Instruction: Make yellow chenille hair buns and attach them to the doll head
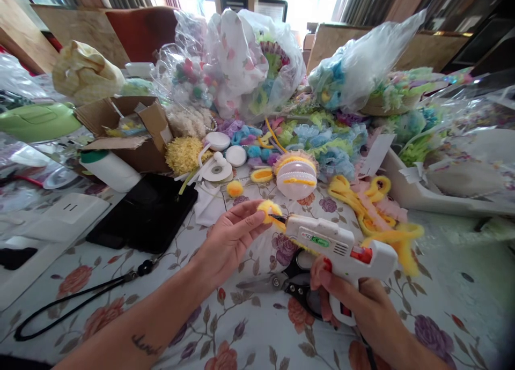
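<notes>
My left hand (239, 233) pinches a fuzzy yellow loop (270, 208) that looks like a bent chenille strip. A white glue gun (322, 233) is gripped by its handle in my right hand (354, 300), and its dark nozzle points left, at or against the yellow loop. Whether glue is coming out cannot be seen. Below the gun lie black-handled scissors (281, 281), partly hidden by my right fingers. A white ball-shaped piece with yellow trim (296, 178) sits just beyond. An orange-yellow pompom (234, 188) rests left of it.
Yellow fuzzy strips (376, 204) lie at right beside a white tray (422, 198). On the left are a black tablet (140, 214), a white bottle (110, 170) and a cardboard box (132, 123). Plastic bags (237, 59) of craft pieces line the back of the flowered tablecloth (225, 327).
</notes>
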Demonstrator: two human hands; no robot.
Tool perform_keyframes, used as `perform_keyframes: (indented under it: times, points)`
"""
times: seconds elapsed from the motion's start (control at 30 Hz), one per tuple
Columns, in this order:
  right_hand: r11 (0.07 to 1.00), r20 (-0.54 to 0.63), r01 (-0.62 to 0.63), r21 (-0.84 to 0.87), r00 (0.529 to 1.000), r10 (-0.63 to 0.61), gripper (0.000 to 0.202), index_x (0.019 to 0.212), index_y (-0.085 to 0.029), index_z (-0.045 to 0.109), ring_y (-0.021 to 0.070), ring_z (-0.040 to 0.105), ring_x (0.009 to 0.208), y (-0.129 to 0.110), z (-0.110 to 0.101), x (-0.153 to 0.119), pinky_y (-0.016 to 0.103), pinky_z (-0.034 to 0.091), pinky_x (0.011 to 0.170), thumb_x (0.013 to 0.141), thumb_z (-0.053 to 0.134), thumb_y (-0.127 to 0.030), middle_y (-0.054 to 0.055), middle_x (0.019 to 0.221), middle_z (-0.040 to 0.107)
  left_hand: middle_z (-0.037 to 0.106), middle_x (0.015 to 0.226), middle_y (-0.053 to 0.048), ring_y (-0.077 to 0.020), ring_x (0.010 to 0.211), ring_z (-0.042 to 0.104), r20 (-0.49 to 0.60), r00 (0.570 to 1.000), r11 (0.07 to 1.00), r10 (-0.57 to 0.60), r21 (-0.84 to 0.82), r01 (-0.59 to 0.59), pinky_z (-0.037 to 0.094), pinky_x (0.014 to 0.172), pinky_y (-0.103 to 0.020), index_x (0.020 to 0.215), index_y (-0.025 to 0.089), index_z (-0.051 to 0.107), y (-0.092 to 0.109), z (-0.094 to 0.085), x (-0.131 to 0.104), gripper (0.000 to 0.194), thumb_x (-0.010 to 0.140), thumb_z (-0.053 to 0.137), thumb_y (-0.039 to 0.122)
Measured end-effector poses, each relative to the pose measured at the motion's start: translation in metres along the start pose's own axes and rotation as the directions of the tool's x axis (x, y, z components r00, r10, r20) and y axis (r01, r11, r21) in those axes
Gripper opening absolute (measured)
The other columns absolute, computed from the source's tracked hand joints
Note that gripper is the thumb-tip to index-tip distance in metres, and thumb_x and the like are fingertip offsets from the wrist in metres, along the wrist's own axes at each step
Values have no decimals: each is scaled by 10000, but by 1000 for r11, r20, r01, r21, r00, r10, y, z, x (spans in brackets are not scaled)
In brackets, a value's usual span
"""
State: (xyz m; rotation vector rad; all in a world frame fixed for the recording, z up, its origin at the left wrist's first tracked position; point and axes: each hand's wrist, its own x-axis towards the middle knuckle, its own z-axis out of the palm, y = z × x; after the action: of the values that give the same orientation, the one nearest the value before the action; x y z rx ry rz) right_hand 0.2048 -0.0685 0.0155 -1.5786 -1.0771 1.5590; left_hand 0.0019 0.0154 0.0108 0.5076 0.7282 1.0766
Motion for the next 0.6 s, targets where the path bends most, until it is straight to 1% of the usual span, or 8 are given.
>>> perform_keyframes:
  times: [0.1, 0.27, 0.43, 0.6]
  points:
    - [1000, 12, -11, 4, 1000, 11, 393, 692, -170, 604, 106, 474, 468, 1, 0, 0, 223, 362, 476, 782, 612, -553, 16, 509, 587, 740, 932, -19, -100, 882, 681, -9, 1000, 1000, -5, -20, 5, 551, 833, -168, 895, 161, 734, 1, 0, 0, 124, 791, 707, 97]
    - [999, -44, -26, 24, 999, 27, 319, 694, -179, 587, 106, 469, 466, -3, 3, -2, 224, 362, 478, 794, 606, -482, 6, 499, 575, 739, 922, -18, -95, 870, 683, -32, 999, 998, -9, -57, 7, 556, 819, -161, 888, 157, 735, 2, 0, -1, 126, 788, 705, 86]
    - [1000, 9, 7, 0, 1000, -7, 335, 692, -181, 592, 113, 483, 477, 1, 0, 0, 233, 372, 485, 800, 587, -499, 15, 523, 593, 737, 913, -20, -99, 855, 684, -24, 999, 999, -20, -28, 20, 560, 814, -169, 877, 163, 738, 0, 1, 0, 136, 766, 724, 87]
    - [1000, 3, 10, -18, 1000, -10, 348, 700, -183, 599, 118, 494, 485, 6, -4, 1, 238, 383, 488, 815, 577, -511, 17, 528, 599, 740, 888, -20, -97, 842, 686, -16, 999, 999, -30, -11, 30, 558, 805, -162, 866, 167, 742, -1, 2, -1, 137, 759, 728, 83]
